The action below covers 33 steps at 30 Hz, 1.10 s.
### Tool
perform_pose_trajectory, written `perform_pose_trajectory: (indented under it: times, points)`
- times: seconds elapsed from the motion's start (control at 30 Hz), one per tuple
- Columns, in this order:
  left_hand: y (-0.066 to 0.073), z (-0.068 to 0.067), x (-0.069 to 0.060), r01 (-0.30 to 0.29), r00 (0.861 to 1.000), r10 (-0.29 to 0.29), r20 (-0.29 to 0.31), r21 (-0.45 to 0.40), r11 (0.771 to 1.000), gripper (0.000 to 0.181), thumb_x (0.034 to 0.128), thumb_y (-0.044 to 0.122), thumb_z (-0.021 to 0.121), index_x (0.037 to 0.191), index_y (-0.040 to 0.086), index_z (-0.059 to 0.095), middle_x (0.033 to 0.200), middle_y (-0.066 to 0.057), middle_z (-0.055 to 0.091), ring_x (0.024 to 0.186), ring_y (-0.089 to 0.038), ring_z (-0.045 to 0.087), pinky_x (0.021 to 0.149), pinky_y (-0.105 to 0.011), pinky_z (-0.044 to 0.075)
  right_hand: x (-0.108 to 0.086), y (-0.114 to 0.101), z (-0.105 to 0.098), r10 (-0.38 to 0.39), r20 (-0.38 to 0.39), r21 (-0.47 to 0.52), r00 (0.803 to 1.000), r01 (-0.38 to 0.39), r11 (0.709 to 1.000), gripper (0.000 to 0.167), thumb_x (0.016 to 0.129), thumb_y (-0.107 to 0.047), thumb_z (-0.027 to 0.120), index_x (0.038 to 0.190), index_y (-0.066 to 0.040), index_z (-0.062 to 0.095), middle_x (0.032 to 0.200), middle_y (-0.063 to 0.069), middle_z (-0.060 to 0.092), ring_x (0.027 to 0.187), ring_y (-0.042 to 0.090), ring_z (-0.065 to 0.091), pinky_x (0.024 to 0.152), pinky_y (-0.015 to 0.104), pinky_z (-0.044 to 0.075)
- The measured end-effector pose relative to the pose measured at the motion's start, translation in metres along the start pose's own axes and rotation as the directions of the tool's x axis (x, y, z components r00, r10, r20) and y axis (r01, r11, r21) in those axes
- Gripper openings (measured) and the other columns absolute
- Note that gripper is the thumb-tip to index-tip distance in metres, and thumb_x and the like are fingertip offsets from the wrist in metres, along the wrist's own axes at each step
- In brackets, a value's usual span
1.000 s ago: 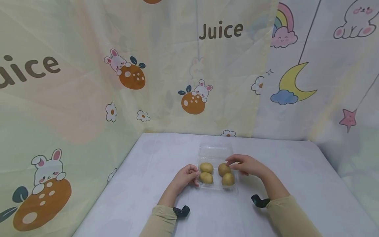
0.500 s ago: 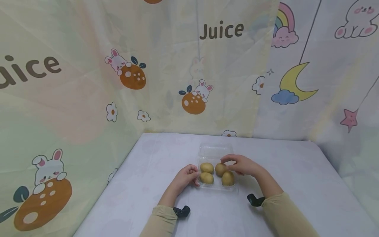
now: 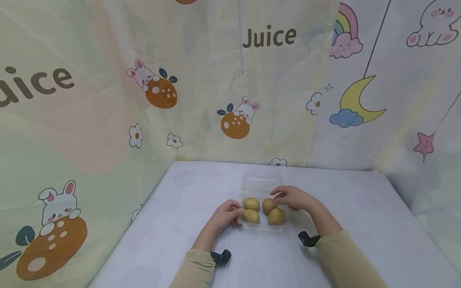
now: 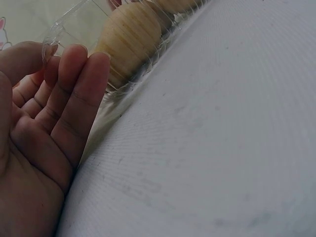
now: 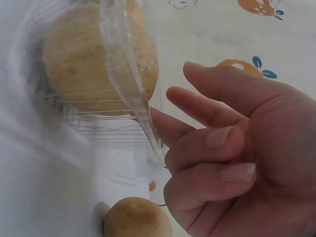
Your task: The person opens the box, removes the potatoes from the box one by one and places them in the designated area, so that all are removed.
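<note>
A clear plastic clamshell box [image 3: 264, 229] lies with its lid [image 3: 262, 183] folded back, holding several potatoes in two pairs. My left hand [image 3: 227, 214] pinches the box's left rim between thumb and fingers; in the left wrist view the thin plastic edge [image 4: 52, 37] runs between them. Over the far right potato [image 3: 269, 206], my right hand [image 3: 293, 199] has its index finger and thumb extended; contact cannot be told. The near right potato [image 3: 276, 216] leans close to it. On the left side sit the far potato [image 3: 251, 203] and near potato [image 3: 251, 216].
In the right wrist view, another potato [image 5: 138, 219] appears outside the box wall. A white-covered table [image 3: 201, 180] carries everything, with printed curtains [image 3: 201, 80] behind and at both sides. Dark wrist devices [image 3: 221, 257] sit on both arms.
My right hand moved left and the far right potato shifted left with it. Then the fingers rose slightly off it, and the near right potato shifted a little. The left hand stayed still.
</note>
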<state>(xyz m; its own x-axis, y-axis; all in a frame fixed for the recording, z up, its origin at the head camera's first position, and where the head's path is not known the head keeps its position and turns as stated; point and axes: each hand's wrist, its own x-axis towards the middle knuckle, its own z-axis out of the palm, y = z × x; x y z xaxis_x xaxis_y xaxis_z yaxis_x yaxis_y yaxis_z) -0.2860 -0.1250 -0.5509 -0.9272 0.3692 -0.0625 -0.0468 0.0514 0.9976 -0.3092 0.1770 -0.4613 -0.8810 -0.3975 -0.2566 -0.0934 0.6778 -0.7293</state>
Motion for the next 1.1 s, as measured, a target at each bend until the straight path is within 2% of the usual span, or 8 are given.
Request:
perform_pose_trajectory:
  times: [0.17,0.43,0.67,0.87,1.1]
  points:
    - [0.001,0.000,0.000,0.001,1.000,-0.001,-0.006,0.003,1.000,0.025,0.0923,0.027,0.069,0.104,0.009,0.056,0.071,0.000,0.063,0.063,-0.016,0.068,0.067,-0.035,0.060,0.003,0.000,0.000,-0.015,0.059,0.045,0.998,0.012,0.999,0.042,0.093,-0.025,0.068,0.132,-0.013,0.059,0.125,0.005,0.068,0.045,0.014,0.037,0.043,0.024,0.034]
    - [0.000,-0.001,0.001,-0.003,1.000,0.003,-0.002,0.005,1.000,0.026,0.0931,0.027,0.068,0.105,0.008,0.056,0.072,-0.001,0.063,0.064,-0.017,0.068,0.068,-0.036,0.060,0.005,-0.007,-0.001,0.022,0.100,0.002,0.995,-0.023,1.000,0.040,0.092,-0.026,0.068,0.129,-0.014,0.060,0.125,0.002,0.067,0.046,0.013,0.040,0.044,0.024,0.036]
    - [-0.002,0.000,0.002,-0.003,1.000,0.003,0.002,0.003,1.000,0.026,0.0926,0.028,0.069,0.105,0.009,0.056,0.072,-0.001,0.063,0.064,-0.017,0.068,0.069,-0.037,0.060,0.010,-0.013,0.005,0.097,0.143,-0.066,0.985,-0.088,0.994,0.041,0.091,-0.028,0.070,0.130,-0.022,0.059,0.099,0.005,0.066,0.048,0.014,0.046,0.044,0.024,0.037]
    - [-0.001,0.000,0.001,-0.007,1.000,0.007,0.004,0.006,1.000,0.025,0.0934,0.027,0.068,0.105,0.009,0.056,0.072,-0.001,0.063,0.065,-0.016,0.068,0.068,-0.036,0.060,0.014,-0.015,0.006,0.094,0.197,-0.072,0.976,-0.081,0.994,0.052,0.091,-0.031,0.071,0.140,-0.027,0.053,0.108,0.005,0.066,0.047,0.013,0.047,0.044,0.023,0.036]
    - [-0.001,0.000,0.002,0.002,1.000,-0.002,0.001,0.005,1.000,0.024,0.0933,0.026,0.068,0.105,0.009,0.056,0.072,-0.001,0.063,0.065,-0.017,0.068,0.068,-0.037,0.060,0.016,-0.020,0.005,0.122,0.222,-0.060,0.967,-0.111,0.992,0.045,0.090,-0.027,0.073,0.133,-0.029,0.060,0.112,0.007,0.065,0.048,0.011,0.048,0.045,0.022,0.035]
